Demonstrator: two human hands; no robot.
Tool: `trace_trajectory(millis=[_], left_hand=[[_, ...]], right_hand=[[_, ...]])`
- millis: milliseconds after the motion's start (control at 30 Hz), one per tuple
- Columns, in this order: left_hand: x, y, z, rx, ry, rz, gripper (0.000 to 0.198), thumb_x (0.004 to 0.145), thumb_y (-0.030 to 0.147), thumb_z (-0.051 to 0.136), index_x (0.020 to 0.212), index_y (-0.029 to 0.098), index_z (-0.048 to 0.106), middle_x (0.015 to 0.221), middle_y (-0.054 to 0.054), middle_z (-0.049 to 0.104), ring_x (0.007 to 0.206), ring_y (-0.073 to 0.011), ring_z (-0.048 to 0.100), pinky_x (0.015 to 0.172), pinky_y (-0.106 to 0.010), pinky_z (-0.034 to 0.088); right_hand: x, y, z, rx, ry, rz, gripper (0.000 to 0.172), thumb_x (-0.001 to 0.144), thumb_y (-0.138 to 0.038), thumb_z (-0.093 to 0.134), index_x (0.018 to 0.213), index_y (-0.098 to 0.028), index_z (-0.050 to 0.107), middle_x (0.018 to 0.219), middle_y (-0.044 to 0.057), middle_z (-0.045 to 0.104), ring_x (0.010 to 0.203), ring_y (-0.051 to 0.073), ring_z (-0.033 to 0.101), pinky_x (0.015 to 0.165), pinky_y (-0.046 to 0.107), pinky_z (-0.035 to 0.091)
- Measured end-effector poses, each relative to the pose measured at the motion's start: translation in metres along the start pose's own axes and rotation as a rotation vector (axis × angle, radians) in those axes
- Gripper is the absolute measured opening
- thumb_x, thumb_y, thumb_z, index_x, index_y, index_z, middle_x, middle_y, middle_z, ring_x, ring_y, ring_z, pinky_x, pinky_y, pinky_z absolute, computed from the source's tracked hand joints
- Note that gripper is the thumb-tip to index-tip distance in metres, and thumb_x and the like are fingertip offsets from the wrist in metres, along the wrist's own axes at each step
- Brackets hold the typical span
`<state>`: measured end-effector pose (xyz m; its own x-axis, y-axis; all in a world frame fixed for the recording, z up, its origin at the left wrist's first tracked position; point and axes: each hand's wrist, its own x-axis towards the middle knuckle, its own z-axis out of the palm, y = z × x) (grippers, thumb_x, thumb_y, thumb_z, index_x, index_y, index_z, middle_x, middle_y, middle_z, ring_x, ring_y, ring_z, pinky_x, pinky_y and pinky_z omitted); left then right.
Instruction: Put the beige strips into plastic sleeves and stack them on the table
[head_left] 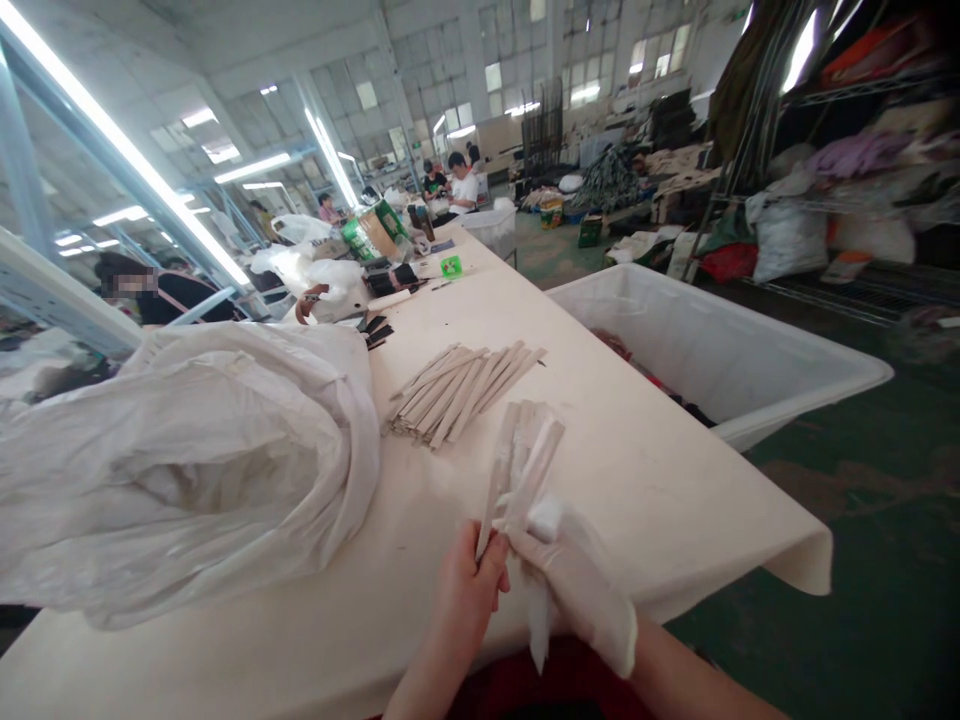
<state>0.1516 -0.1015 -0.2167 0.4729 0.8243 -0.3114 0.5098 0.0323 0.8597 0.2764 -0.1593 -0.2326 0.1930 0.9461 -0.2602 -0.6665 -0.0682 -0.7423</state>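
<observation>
My left hand (pixel 465 595), bare, is closed round the lower end of a small bundle of pale flat strips (pixel 521 465) that fans up and away over the table. My right hand (pixel 574 580), in a thin whitish glove, grips the same bundle beside it at the near table edge. A bigger pile of the same pale strips (pixel 457 385) lies on the cream table (pixel 660 470) just beyond the held bundle.
A large crumpled white sack (pixel 187 460) fills the table's left side. A white plastic tub (pixel 720 350) stands on the floor to the right. Farther along the table lie dark items, a green box (pixel 451 266) and bags; other people sit at the far end and left.
</observation>
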Motion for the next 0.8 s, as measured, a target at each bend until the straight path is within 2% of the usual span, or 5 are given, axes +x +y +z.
trace_trajectory(millis=[67, 233, 367, 567, 800], left_hand=[[-0.001, 0.001, -0.002, 0.011, 0.01, 0.011, 0.03, 0.08, 0.049, 0.047, 0.07, 0.021, 0.043, 0.045, 0.008, 0.042, 0.037, -0.0072, 0.034, 0.039, -0.02, 0.027], [0.001, 0.004, -0.001, 0.072, -0.025, 0.016, 0.026, 0.08, 0.045, 0.049, 0.069, 0.021, 0.043, 0.044, 0.008, 0.041, 0.038, -0.0082, 0.033, 0.042, -0.021, 0.027], [0.01, 0.011, 0.01, 0.111, 0.067, 0.106, 0.027, 0.083, 0.041, 0.046, 0.065, 0.021, 0.042, 0.048, 0.007, 0.043, 0.045, -0.0095, 0.04, 0.049, -0.022, 0.031], [0.011, 0.006, 0.013, 0.154, -0.031, 0.093, 0.026, 0.083, 0.041, 0.046, 0.066, 0.022, 0.041, 0.046, 0.008, 0.04, 0.044, -0.01, 0.039, 0.05, -0.022, 0.03], [0.047, 0.032, 0.031, 0.258, 0.102, 0.189, 0.026, 0.087, 0.036, 0.04, 0.066, 0.021, 0.042, 0.054, 0.005, 0.047, 0.053, -0.0125, 0.048, 0.053, -0.023, 0.031]], right_hand=[[0.001, -0.001, -0.005, 0.059, -0.014, 0.021, 0.028, 0.073, -0.048, 0.067, 0.078, -0.02, 0.07, 0.056, 0.001, 0.063, 0.056, 0.019, 0.059, 0.053, 0.029, 0.044], [0.014, -0.008, -0.021, 0.183, 0.401, -0.024, 0.025, 0.068, -0.046, 0.072, 0.077, -0.022, 0.068, 0.06, 0.0, 0.066, 0.057, 0.016, 0.059, 0.052, 0.026, 0.044], [0.015, 0.005, -0.013, 0.303, 0.105, 0.054, 0.027, 0.072, -0.045, 0.068, 0.074, -0.018, 0.068, 0.061, 0.003, 0.067, 0.06, 0.019, 0.062, 0.055, 0.029, 0.047], [0.019, -0.01, -0.028, 0.335, 0.352, 0.071, 0.03, 0.07, -0.05, 0.069, 0.071, -0.02, 0.065, 0.044, -0.003, 0.056, 0.041, 0.014, 0.052, 0.042, 0.025, 0.043], [0.029, -0.003, -0.032, 0.514, 0.013, 0.078, 0.031, 0.078, -0.04, 0.063, 0.056, -0.019, 0.056, 0.04, -0.005, 0.049, 0.036, 0.01, 0.046, 0.04, 0.021, 0.042]])
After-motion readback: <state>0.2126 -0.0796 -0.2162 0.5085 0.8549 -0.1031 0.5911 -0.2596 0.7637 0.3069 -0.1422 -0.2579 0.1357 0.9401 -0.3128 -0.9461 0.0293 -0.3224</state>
